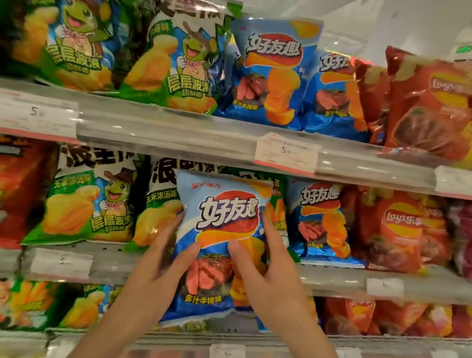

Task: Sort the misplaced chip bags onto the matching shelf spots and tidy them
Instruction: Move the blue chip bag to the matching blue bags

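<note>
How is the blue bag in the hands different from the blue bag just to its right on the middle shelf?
The held bag is gripped by the left hand and right hand in front of green bags; the shelf bag stands untouched on the shelf. The held bag looks bigger, being nearer the camera. The held bag tilts slightly; the shelf bag stands straighter. Both show the same blue steak design.

Both hands held one blue chip bag (218, 234) upright before the middle shelf (111, 265): left hand (160, 261) on its left edge, right hand (266, 271) on its right. Green bags (91, 202) stood behind, apparently touching; motion blur prevented certainty.
</note>
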A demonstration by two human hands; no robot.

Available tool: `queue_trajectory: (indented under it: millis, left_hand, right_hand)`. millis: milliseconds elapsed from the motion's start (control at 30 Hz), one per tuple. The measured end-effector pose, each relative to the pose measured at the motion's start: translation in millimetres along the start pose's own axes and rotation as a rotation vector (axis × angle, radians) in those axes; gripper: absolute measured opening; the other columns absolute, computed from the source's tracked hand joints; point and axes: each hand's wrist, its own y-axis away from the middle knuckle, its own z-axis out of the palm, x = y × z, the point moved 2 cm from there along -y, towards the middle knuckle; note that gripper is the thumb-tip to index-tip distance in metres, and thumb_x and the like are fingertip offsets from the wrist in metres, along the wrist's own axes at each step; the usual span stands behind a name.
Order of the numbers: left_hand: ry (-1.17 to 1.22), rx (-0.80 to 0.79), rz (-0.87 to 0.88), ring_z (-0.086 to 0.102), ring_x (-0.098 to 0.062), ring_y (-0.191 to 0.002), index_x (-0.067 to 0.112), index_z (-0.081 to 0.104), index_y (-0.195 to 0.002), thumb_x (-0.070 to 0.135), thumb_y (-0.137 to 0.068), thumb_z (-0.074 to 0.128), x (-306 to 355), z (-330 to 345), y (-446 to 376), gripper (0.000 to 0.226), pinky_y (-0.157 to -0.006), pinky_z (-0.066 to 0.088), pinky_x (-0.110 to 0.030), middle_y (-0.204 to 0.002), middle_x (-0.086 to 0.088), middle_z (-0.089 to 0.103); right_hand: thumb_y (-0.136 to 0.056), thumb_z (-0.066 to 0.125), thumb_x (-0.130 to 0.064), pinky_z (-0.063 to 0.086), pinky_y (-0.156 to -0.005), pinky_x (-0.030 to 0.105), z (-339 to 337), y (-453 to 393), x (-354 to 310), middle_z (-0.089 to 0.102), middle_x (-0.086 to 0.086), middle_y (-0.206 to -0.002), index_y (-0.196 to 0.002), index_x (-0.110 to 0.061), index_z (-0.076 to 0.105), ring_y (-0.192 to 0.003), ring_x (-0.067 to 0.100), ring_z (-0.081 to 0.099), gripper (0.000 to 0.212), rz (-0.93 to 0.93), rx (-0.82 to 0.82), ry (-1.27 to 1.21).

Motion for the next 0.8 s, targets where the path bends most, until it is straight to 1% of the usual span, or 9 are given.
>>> queue_trajectory:
  millis: [100,167,267,333,400,500,600,700,800]
  left_hand:
    - [-0.046,0.108,0.006,0.069,0.003,-0.088,0.072,0.040,-0.125,0.050,-0.085,0.058,6.1,3.7,5.7,0.049,-0.073,0.059,-0.022,-0.119,0.026,0.065]
    - [-0.058,0.159,0.004,0.068,0.003,-0.097,0.075,0.038,-0.121,0.048,-0.085,0.057,8.4,2.9,8.8,0.048,-0.074,0.059,-0.021,-0.132,0.027,0.057]
    - [-0.093,0.189,-0.002,0.058,-0.011,-0.128,0.075,0.035,-0.126,0.054,-0.085,0.056,5.5,-0.1,8.8,0.050,-0.097,0.055,-0.033,-0.147,0.014,0.053]
    - [-0.086,0.188,-0.001,0.059,-0.007,-0.125,0.069,0.036,-0.132,0.053,-0.086,0.056,3.7,-1.8,7.0,0.052,-0.086,0.055,-0.020,-0.147,0.017,0.051]
    - [-0.094,0.183,-0.004,0.066,-0.007,-0.112,0.062,0.037,-0.139,0.050,-0.088,0.056,3.3,-1.4,5.7,0.056,-0.072,0.056,-0.016,-0.145,0.007,0.055]
    - [-0.086,0.193,-0.006,0.069,-0.009,-0.105,0.054,0.037,-0.145,0.046,-0.089,0.056,2.8,-3.2,4.9,0.059,-0.069,0.059,-0.020,-0.138,0.007,0.061]
    - [-0.082,0.199,-0.013,0.067,-0.016,-0.112,0.061,0.038,-0.141,0.051,-0.087,0.058,1.2,-6.1,4.0,0.059,-0.084,0.061,-0.036,-0.137,0.010,0.060]
    - [-0.083,0.212,-0.029,0.071,-0.018,-0.103,0.062,0.040,-0.138,0.053,-0.083,0.059,1.7,-9.9,3.9,0.059,-0.071,0.062,-0.040,-0.135,0.006,0.061]
    - [-0.091,0.200,-0.021,0.074,-0.019,-0.091,0.057,0.041,-0.140,0.048,-0.086,0.058,1.9,-13.7,2.8,0.058,-0.072,0.061,-0.053,-0.123,0.008,0.068]
  right_hand:
    - [-0.079,0.053,-0.072,0.046,-0.104,0.022,-18.7,-10.4,-2.3,0.050,-0.022,-0.137,-0.143,-0.050,0.039,-0.124,-0.005,0.051,0.069,-0.083,0.028,-0.034]
    - [-0.088,0.054,-0.066,0.046,-0.102,0.029,-35.7,-26.9,6.2,0.051,-0.011,-0.133,-0.142,-0.034,0.048,-0.122,0.007,0.054,0.063,-0.122,0.185,0.053]
    - [-0.096,0.056,-0.055,0.040,-0.098,0.036,-47.2,-60.9,25.0,0.047,0.008,-0.137,-0.146,-0.015,0.044,-0.127,0.029,0.049,0.065,-0.043,0.258,0.271]
    - [-0.098,0.054,-0.054,0.042,-0.101,0.041,-42.9,-79.4,34.7,0.045,0.016,-0.141,-0.149,-0.011,0.037,-0.130,0.037,0.048,0.069,0.029,0.184,0.325]
    - [-0.098,0.053,-0.055,0.044,-0.102,0.046,-36.2,-92.8,43.6,0.049,0.020,-0.140,-0.149,-0.010,0.034,-0.128,0.040,0.050,0.071,0.073,0.130,0.354]
    - [-0.096,0.051,-0.060,0.046,-0.100,0.046,-29.8,-103.7,54.0,0.054,0.019,-0.139,-0.148,-0.012,0.032,-0.125,0.040,0.054,0.074,0.154,0.103,0.345]
    - [-0.094,0.051,-0.063,0.051,-0.091,0.044,-28.3,-103.9,56.9,0.061,0.015,-0.131,-0.140,-0.013,0.037,-0.115,0.038,0.061,0.069,0.160,0.116,0.337]
    - [-0.091,0.057,-0.064,0.055,-0.087,0.044,-30.9,-101.4,51.1,0.066,0.009,-0.123,-0.136,-0.015,0.043,-0.108,0.033,0.065,0.068,0.106,0.149,0.300]
    - [-0.087,0.060,-0.067,0.056,-0.082,0.043,-37.9,-99.1,40.2,0.068,0.005,-0.115,-0.134,-0.017,0.046,-0.103,0.029,0.067,0.070,0.075,0.183,0.333]
